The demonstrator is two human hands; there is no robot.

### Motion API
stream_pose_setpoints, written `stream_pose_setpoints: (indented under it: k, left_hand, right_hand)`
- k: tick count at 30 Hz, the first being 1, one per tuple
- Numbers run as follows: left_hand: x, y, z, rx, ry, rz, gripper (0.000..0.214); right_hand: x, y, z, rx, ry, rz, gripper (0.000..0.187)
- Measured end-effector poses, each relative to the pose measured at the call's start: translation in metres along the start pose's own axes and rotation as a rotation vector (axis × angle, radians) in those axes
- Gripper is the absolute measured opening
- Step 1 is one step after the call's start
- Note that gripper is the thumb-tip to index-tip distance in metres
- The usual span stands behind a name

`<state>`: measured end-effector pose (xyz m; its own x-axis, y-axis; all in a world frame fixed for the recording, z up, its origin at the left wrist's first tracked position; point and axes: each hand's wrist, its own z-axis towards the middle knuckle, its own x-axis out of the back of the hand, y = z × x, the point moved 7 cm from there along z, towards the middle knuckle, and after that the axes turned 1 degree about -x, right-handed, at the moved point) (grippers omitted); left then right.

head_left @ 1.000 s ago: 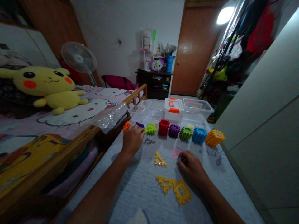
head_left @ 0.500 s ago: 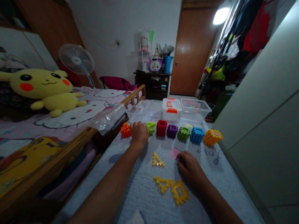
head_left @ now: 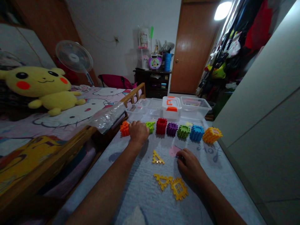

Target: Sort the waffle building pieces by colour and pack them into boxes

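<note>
From the head view: left hand (head_left: pixel 139 132) stretched forward over a blue cloth (head_left: pixel 144 175), at the left part of a row of notched toy pieces, between an orange stack (head_left: pixel 124 128) and some lime-green pieces (head_left: pixel 150 127). Fingers curled, tips hidden; cannot tell whether the left grip is wide, narrow or closed on something.

Right hand (head_left: pixel 191 163) lower on the right, on or just above the cloth, beside a pink patch (head_left: pixel 173 151). Fingers bent inward, tips in shadow; cannot tell what, if anything, lies within that grip.

Between the forearms, on the cloth: a yellow triangle (head_left: pixel 154 159) alone to the left of the right hand; nearer to the camera, a second yellow triangle (head_left: pixel 162 185), its corner at the edge of a yellow window square (head_left: pixel 174 188).

Along the row, rightward from the lime-green pieces: a red stack (head_left: pixel 161 127), a purple stack (head_left: pixel 172 129), a green stack (head_left: pixel 183 132), a blue stack (head_left: pixel 197 134) and, tilted at the far right, a yellow stack (head_left: pixel 211 136).

Behind the row: a clear lidded box (head_left: pixel 172 115) with orange clasps, beside an open clear box (head_left: pixel 195 109). Off to the left: a yellow plush toy (head_left: pixel 44 82) on a bed (head_left: pixel 98 97).
</note>
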<state>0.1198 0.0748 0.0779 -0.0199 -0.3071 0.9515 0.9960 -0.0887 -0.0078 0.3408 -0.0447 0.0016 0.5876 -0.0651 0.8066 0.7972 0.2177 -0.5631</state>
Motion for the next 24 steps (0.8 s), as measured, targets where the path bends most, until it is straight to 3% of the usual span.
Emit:
stream_pose_setpoints:
  k: [3,5,8,11,14,18,21,24]
  left_hand:
    - [0.016,0.006,-0.013,-0.104,0.027,-0.040,0.028]
    - [0.019,0.015,-0.027,-0.249,-0.026,-0.118,0.025]
    - [0.007,0.031,-0.055,-0.489,-0.243,-0.268,0.024]
    - [-0.012,0.039,-0.079,-0.616,-0.427,-0.384,0.037]
    - [-0.022,0.040,-0.090,-0.636,-0.479,-0.459,0.034]
    - [-0.027,0.040,-0.092,-0.593,-0.460,-0.529,0.026]
    - [-0.031,0.039,-0.090,-0.517,-0.395,-0.530,0.027]
    - [-0.036,0.036,-0.089,-0.442,-0.313,-0.541,0.029]
  right_hand:
    - [0.001,-0.002,0.000,0.008,-0.002,-0.006,0.015]
    - [0.001,-0.002,0.000,0.012,-0.005,-0.007,0.015]
    - [0.000,-0.001,0.000,0.017,-0.013,-0.004,0.015]
    - [-0.002,0.001,0.001,0.012,-0.024,-0.009,0.015]
    - [-0.001,0.001,0.002,0.007,-0.028,-0.010,0.015]
    - [0.003,-0.010,0.001,0.040,-0.070,0.041,0.012]
    - [-0.001,-0.031,-0.006,0.138,-0.205,0.084,0.009]
    - [-0.010,-0.055,-0.017,0.238,-0.356,0.052,0.025]
